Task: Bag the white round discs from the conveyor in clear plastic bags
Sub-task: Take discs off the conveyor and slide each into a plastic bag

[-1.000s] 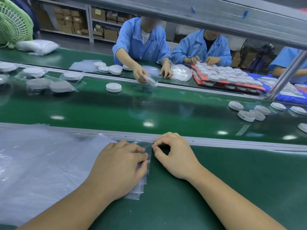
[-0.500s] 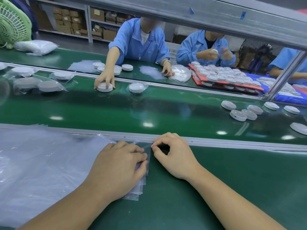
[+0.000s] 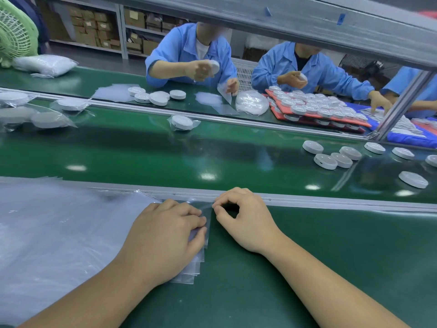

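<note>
While the left hand (image 3: 165, 237) lies palm-down on the stack of clear plastic bags (image 3: 59, 233), its fingers (image 3: 191, 213) straight and pressed together against the film, the right hand (image 3: 246, 223) sits just beside it. The right thumb and forefinger are curled into a ring, their tips pinching the stack's right edge.

Both hands and the bags rest on the green tabletop (image 3: 331, 268) on the near side of the conveyor (image 3: 142, 152), just short of the metal rail (image 3: 343, 205) that borders it. Loose white round discs (image 3: 325, 161) lie flat on the conveyor toward its right end: four sit close together and more are scattered farther right. At the conveyor's far edge, about mid-length, one bagged disc (image 3: 182, 121) lies in clear film. More bagged discs (image 3: 47, 119) lie at the conveyor's left end.

On the far side of the conveyor, two people in blue coats (image 3: 184, 46) each hold a disc up in their hands. A red tray (image 3: 354, 123) packed with discs lies in front of one of them, and a green fan (image 3: 14, 36) stands toward the conveyor's left end. Beyond them, farther from the conveyor, shelves hold cardboard boxes (image 3: 87, 27).
</note>
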A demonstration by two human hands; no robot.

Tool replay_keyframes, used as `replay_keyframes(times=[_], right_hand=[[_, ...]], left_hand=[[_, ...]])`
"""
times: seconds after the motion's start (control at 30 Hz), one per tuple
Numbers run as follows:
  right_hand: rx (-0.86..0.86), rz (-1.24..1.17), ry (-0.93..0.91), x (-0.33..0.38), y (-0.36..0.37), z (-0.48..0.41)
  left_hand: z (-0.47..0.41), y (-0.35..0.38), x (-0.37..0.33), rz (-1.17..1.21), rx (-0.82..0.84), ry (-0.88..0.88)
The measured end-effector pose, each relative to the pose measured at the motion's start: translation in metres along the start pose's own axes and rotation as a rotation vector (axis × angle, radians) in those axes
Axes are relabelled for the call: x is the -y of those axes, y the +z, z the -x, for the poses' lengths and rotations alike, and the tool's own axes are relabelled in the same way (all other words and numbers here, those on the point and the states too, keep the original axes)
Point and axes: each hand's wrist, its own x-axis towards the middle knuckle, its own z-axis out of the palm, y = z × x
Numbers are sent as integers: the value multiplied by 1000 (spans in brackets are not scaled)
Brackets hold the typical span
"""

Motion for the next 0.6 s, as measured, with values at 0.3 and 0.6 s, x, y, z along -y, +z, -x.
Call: replay_keyframes(times=[0.3,0.6], right_hand=[[8,3,11,0,0,-2],[10,6,13,0,0,-2]], left_hand=[[0,1,1,4,-4,1],[0,1,2,1,34,-20]])
